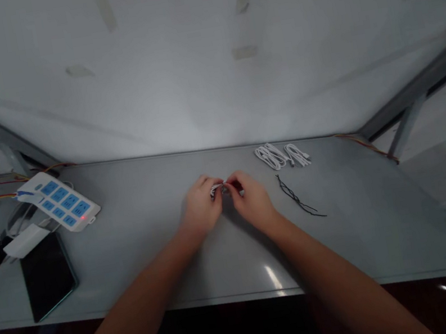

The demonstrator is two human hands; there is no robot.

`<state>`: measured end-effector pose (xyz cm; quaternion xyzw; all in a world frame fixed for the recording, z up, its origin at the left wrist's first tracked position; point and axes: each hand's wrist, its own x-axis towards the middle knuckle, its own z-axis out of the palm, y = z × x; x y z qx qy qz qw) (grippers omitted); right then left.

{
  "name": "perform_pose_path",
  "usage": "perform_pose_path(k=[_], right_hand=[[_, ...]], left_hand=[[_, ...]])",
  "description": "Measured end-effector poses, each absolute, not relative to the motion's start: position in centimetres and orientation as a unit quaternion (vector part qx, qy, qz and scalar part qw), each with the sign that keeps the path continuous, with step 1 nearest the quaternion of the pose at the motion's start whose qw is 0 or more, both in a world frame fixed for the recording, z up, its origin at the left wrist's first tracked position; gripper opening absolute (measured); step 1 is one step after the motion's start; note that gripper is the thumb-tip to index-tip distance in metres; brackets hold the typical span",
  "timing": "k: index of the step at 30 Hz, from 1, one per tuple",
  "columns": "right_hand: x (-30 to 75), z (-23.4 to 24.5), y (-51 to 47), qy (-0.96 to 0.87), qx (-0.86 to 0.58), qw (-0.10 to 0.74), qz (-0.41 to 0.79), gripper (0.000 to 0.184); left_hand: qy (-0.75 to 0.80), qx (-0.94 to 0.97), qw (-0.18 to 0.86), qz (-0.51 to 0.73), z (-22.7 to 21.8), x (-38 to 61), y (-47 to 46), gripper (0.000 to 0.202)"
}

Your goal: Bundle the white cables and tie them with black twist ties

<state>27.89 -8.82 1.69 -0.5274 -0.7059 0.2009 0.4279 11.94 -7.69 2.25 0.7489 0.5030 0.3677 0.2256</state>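
My left hand [201, 206] and my right hand [250, 199] meet over the middle of the grey table [155, 247]. Between their fingertips is a small bundle of white cable [218, 188], and both hands pinch it. Most of the bundle is hidden by the fingers. To the right of my right hand lie several thin black ties [299, 200] on the table. Behind them sit two coiled white cables [281, 155], apart from my hands.
A white power strip with blue sockets [60, 200] lies at the back left, with a white adapter [25, 241] and a dark phone [47, 274] in front of it. Red and yellow wires run along the table's back corners. A pale wall stands behind the table.
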Motion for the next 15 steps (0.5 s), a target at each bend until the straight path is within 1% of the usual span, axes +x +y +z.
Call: perform_pose_path(k=[4, 6, 8, 11, 15], right_hand=[[28.0, 1.4, -8.2, -0.594, -0.538, 0.494, 0.337, 0.015], [28.1, 1.5, -7.9, -0.558, -0.530, 0.509, 0.386, 0.016], [28.3, 1.7, -7.7, -0.533, -0.519, 0.513, 0.429, 0.017], [28.4, 1.9, -7.6, -0.514, -0.506, 0.510, 0.469, 0.019], [28.4, 1.8, -7.4, -0.514, -0.489, 0.509, 0.487, 0.023]], left_hand=[[0.514, 0.703, 0.277, 0.405, 2.2, 12.2, -7.9, 0.018], [0.512, 0.656, 0.343, 0.436, 2.1, 12.3, -7.8, 0.016], [0.501, 0.585, 0.436, 0.465, 2.0, 12.4, -7.6, 0.012], [0.487, 0.463, 0.563, 0.482, 1.7, 12.5, -7.2, 0.019], [0.462, 0.366, 0.645, 0.487, 1.2, 12.3, -6.6, 0.027]])
